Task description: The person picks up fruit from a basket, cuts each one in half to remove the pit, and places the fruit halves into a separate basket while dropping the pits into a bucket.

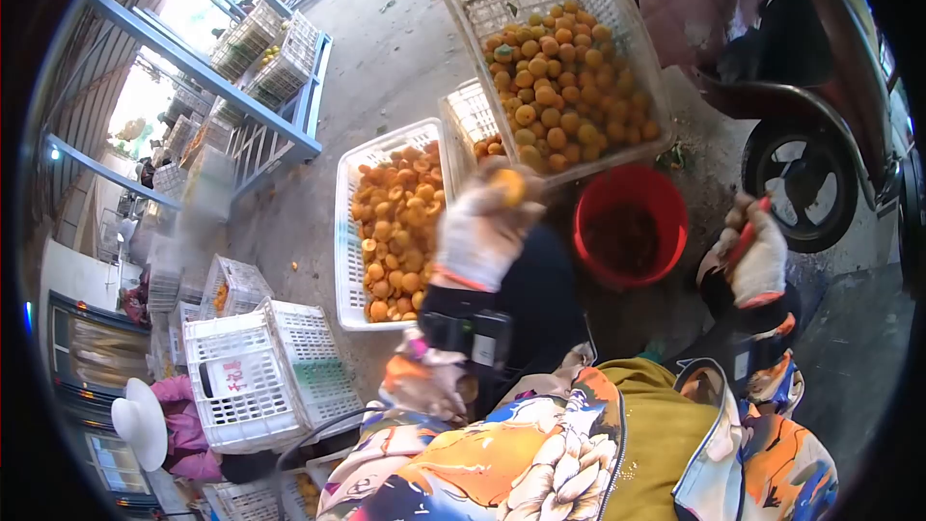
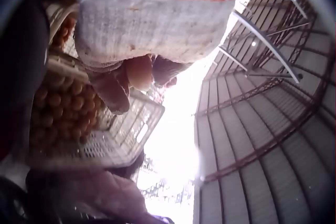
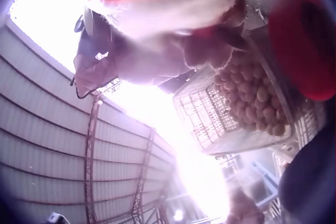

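Observation:
My gloved left hand (image 1: pixel 479 232) holds an orange apricot (image 1: pixel 508 187) in its fingers, close in front of the large crate's near edge. The left wrist view shows the apricot (image 2: pixel 139 73) between thumb and fingers. My gloved right hand (image 1: pixel 757 256), to the right of the red bucket (image 1: pixel 682 232), grips a slim tool with a red handle (image 1: pixel 743 244); its working end is hard to make out. Whole apricots (image 1: pixel 564 87) lie in the large, tilted plastic crate (image 1: pixel 648 34). Halved, opened apricots (image 1: pixel 395 222) fill the white crate (image 1: pixel 342 232) on the left.
A smaller crate (image 1: pixel 453 116) stands between the two fruit crates. At right is a vehicle's wheel (image 1: pixel 801 183). Stacked white crates (image 1: pixel 231 367) stand at lower left, beside a person in a white hat (image 1: pixel 140 425). Blue metal framing (image 1: pixel 203 72) runs behind, over concrete floor (image 1: pixel 386 48).

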Action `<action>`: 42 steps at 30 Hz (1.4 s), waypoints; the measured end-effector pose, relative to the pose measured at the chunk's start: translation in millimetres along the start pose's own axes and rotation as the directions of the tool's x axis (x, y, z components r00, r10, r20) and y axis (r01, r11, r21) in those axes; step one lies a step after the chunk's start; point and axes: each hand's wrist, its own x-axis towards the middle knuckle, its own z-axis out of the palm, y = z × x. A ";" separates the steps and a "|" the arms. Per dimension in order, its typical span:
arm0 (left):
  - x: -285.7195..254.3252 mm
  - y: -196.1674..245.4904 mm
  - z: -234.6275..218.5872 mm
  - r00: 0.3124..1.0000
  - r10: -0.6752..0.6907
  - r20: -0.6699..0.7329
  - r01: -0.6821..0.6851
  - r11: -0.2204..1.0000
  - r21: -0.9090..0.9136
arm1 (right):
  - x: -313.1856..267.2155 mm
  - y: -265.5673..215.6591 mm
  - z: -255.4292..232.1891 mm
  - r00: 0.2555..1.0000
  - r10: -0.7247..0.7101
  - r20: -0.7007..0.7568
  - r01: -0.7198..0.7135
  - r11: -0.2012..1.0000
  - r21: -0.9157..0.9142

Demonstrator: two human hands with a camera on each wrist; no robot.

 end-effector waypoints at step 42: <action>45.2 -150.4 24.0 0.904 -0.424 -0.060 0.416 0.836 0.358 | 21.8 17.5 62.1 0.979 -0.049 0.196 0.088 0.977 -0.193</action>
